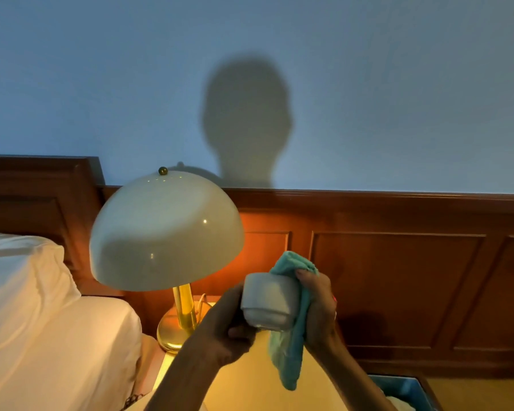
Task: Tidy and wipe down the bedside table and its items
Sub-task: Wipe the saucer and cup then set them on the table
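We see the left hand (pixel 227 330) holding a white cup (pixel 269 302) on its side in the air, fingers (pixel 239 332) curled under its base end. The right hand (pixel 316 307) grips a teal cloth (pixel 290 351) bunched against the cup's other end, fingers clenched on the fabric; the loose end hangs below the fingers. Both sit above the lit desk (pixel 250 387). Left of the fingers stands a lamp (pixel 166 232) with a dome shade and brass base, on the desk. Further left, the bed's white pillow (pixel 27 280). Behind the fingers, wood wall panelling (pixel 398 277). A blue bin (pixel 404 390) is down right of the fingers.
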Tool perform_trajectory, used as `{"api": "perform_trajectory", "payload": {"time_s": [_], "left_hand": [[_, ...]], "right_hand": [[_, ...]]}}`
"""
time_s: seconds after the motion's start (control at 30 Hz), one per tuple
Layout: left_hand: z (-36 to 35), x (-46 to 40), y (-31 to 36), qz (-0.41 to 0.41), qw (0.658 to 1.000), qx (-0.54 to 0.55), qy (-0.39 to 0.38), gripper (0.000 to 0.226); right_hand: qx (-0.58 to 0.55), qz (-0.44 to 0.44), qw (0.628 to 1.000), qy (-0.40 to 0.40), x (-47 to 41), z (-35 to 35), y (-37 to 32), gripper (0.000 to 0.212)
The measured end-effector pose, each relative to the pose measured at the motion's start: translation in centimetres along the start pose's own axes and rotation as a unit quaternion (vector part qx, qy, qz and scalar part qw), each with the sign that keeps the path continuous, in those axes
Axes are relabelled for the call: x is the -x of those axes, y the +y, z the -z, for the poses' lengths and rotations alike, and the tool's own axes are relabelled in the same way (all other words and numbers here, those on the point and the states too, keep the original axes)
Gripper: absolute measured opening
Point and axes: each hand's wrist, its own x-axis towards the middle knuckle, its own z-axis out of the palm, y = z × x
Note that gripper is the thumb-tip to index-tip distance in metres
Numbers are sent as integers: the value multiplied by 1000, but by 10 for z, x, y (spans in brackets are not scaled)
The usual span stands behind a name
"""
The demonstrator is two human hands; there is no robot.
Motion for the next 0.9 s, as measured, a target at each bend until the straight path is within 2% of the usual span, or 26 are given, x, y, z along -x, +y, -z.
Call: {"api": "perform_trajectory", "payload": {"time_s": [0.07, 0.13, 0.17, 0.23, 0.3, 0.33, 0.37, 0.4, 0.47, 0.5, 0.57, 0.6, 0.7, 0.77, 0.83, 0.9], "left_hand": [[-3, 4, -6, 70, 990, 116, -44, 32], [-9, 4, -12, 73, 985, 152, -40, 30], [-13, 4, -14, 54, 993, 107, -18, 26], [-13, 1, -13, -19, 995, -90, 40, 19], [-10, -4, -9, -126, 952, -266, 82, 15], [-7, -5, -6, -176, 926, -317, 105, 23], [-4, -4, -2, -214, 911, -333, 113, 36], [-2, 1, 1, -237, 911, -321, 105, 48], [-3, 11, 2, -242, 921, -304, 25, 59], [-4, 15, 1, -247, 911, -329, -7, 63], [-8, 17, -5, -269, 883, -383, -20, 76], [-8, 17, -6, -275, 881, -384, -17, 78], [-6, 17, 2, -269, 904, -332, -18, 71], [0, 16, 7, -249, 929, -269, -49, 82], [9, 11, 5, -187, 968, -146, -80, 96], [13, 6, -1, -98, 989, -20, -105, 104]], "right_hand": [[-55, -47, 997, 39, 1, -3, 0, 27], [-31, -37, 997, 65, 0, -4, 1, 25], [-11, -29, 997, 72, -1, -3, 2, 26], [8, -19, 998, 65, -6, 2, 1, 29], [49, 12, 998, 27, -10, 9, -2, 35], [73, 26, 997, 16, -12, 11, -4, 36], [89, 39, 995, 16, -12, 12, -7, 36], [102, 52, 993, 26, -12, 12, -11, 39], [142, 81, 985, 58, -13, 11, -15, 43], [171, 93, 978, 69, -14, 8, -16, 44], [214, 99, 969, 70, -13, 1, -15, 47], [225, 95, 968, 58, -12, -2, -14, 48], [218, 71, 973, 14, -11, -3, -11, 52], [195, 49, 979, -23, -12, 1, -11, 53], [162, 16, 985, -62, -14, 5, -11, 54], [146, -2, 985, -93, -15, 11, -10, 57]]}}
